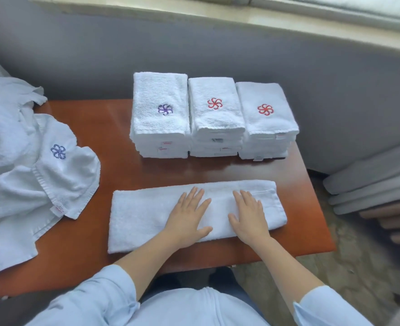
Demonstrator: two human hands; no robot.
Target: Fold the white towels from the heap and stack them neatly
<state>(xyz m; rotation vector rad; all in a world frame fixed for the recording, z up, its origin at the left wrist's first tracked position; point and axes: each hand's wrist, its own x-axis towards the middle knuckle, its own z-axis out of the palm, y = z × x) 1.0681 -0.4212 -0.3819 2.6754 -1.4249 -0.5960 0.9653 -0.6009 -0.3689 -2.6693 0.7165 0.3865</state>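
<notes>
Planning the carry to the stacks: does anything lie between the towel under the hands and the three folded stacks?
Nothing visible. Only bare table separates the towel from the stacks; the heap lies off to the left.

Left hand [189,216]: palm down, fingers straight and close together, pointing away from the body and angled slightly to the right. The thumb is spread toward the other hand.

Right hand [248,217]: palm down, fingers straight and slightly fanned, pointing away from the body and angled slightly to the left. The thumb is spread toward the left hand.

The hands lie side by side, near each other but apart (thumb tips do not touch). Both wrists are straight.

Left forearm [147,251] and right forearm [285,262] are bare and converge toward the hands. The left sleeve [105,297] and right sleeve [323,307], both light blue, end near the elbows.
</notes>
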